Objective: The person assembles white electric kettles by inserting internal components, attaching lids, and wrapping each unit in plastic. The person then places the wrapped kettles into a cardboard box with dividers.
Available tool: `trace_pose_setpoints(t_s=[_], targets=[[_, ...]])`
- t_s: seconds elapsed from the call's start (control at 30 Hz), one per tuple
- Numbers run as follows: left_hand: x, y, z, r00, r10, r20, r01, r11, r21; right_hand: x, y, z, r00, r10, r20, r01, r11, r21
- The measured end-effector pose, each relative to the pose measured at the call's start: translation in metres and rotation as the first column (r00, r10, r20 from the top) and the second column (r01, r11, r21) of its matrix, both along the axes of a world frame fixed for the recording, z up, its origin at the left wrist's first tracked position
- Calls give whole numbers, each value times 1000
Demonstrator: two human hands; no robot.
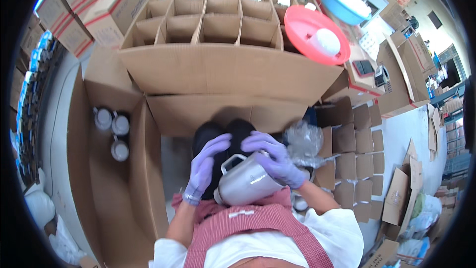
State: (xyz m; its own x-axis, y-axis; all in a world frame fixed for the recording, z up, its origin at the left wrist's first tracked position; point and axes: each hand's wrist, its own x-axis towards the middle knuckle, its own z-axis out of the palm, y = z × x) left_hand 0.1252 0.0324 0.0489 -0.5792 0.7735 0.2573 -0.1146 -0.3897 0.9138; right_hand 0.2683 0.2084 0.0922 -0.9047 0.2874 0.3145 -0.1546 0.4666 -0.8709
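Note:
A pale grey, glossy jug-like bottle point(250, 182) with a looped side handle lies tilted across my lap, its narrow end toward the lower left. My left hand point(204, 167), in a thin purple glove, is raised to the left of it with fingers stretched, holding nothing. At the bottle's upper right is my right hand point(278, 161), gloved the same way. Its fingers are apart and extend past the bottle, while the thumb lies over its upper side. Whether the right palm presses on the bottle is hidden.
A divided carton point(223, 69) ahead holds several white-capped bottles. A red basin point(297, 17) containing a white round item rests on its right corner. Left, an open carton point(111, 208) holds three handled cups point(120, 125). Cardboard dividers point(354, 154) and clear plastic bags point(303, 141) lie right.

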Motion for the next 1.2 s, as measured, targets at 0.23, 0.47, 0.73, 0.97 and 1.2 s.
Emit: trace_pose_setpoints(t_s=[0.23,0.47,0.73,0.97,1.2], targets=[[3,-2,-47,921,-304,-242,207,910,-359,-35,-7,-17,819,-572,-43,550,805,-224],[-14,21,-26,863,-160,-479,70,977,-199,-85,8,9,834,-537,-126,524,843,-121],[-1,-6,-57,940,286,-185,-330,901,-283,-40,-35,-20,990,142,21,-143,960,240],[-30,-24,-33,961,140,239,-158,986,55,14,50,-72,944,-179,276,229,960,-161],[-40,-57,-19,858,-97,504,-53,960,276,33,81,-102,745,-403,532,407,906,116]])
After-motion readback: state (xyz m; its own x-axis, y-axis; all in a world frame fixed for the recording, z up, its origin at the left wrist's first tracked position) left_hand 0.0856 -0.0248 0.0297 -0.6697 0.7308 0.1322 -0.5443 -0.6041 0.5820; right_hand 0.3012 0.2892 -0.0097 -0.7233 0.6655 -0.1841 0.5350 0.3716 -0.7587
